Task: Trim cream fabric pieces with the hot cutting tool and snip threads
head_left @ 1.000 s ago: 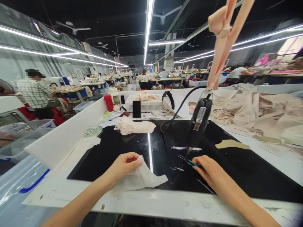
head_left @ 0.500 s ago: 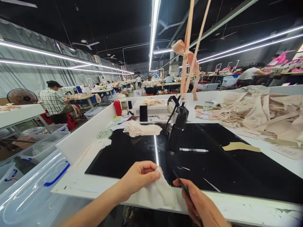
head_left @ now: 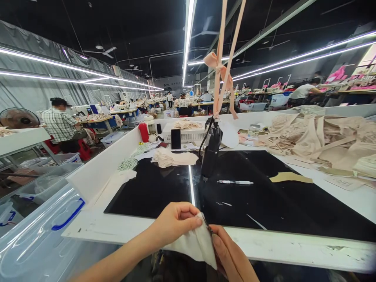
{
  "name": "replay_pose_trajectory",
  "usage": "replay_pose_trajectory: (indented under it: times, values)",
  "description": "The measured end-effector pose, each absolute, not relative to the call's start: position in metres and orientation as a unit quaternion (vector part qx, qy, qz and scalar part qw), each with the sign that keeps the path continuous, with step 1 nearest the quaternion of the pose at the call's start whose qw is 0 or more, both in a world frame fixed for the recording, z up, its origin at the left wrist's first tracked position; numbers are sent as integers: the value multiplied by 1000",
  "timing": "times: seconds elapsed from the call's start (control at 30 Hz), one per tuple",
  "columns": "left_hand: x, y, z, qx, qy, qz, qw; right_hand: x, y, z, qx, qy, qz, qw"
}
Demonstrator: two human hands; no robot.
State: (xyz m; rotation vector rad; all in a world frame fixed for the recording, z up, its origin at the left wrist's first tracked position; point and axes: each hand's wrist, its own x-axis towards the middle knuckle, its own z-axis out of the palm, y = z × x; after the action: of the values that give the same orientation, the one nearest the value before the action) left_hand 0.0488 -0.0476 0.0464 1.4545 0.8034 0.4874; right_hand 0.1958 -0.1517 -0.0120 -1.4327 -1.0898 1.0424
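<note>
1. Where the near edge of the bench (head_left: 273,246) crosses the bottom of the view, left hand (head_left: 173,223) pinched shut on the upper left corner of a white fabric piece (head_left: 195,243), thumb and fingers pressed together over the cloth.
2. Just right of it, right hand (head_left: 229,254) closed against the same cloth's right edge, touching it; a thin dark tool tip (head_left: 207,227) barely visible between the two hands, too hidden to say what it is or how firmly gripped.
3. Fabric piece hanging off the near edge of the bench, between both hands, long axis running from upper left down to lower right; left hand above and on the left, right hand below and on the right, both in contact, neither nearer.
4. Farther off, left to right: a clear plastic bin with blue handles (head_left: 38,243) beside the bench, a stack of pale cut pieces (head_left: 173,158), a black hanging tool (head_left: 210,150) slung from peach straps (head_left: 223,66), a pen (head_left: 235,182) lying left-right on the black mat (head_left: 273,199), a heap of beige garments (head_left: 320,137) at far right.
5. No brand, label or writing readable anywhere; a paper slip at the right carries print too small to make out.
</note>
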Motion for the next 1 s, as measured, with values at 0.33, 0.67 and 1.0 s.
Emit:
replay_pose_trajectory:
  times: [0.33,0.67,1.0]
  values:
    - [45,-46,39,635,347,223,653,196,-147,-9,-578,-490,441,481]
    - [48,-49,41,644,353,224,641,197,-147,-21,-569,-488,429,504]
    - [49,-53,44,664,350,219,624,196,-151,-18,-552,-480,431,529]
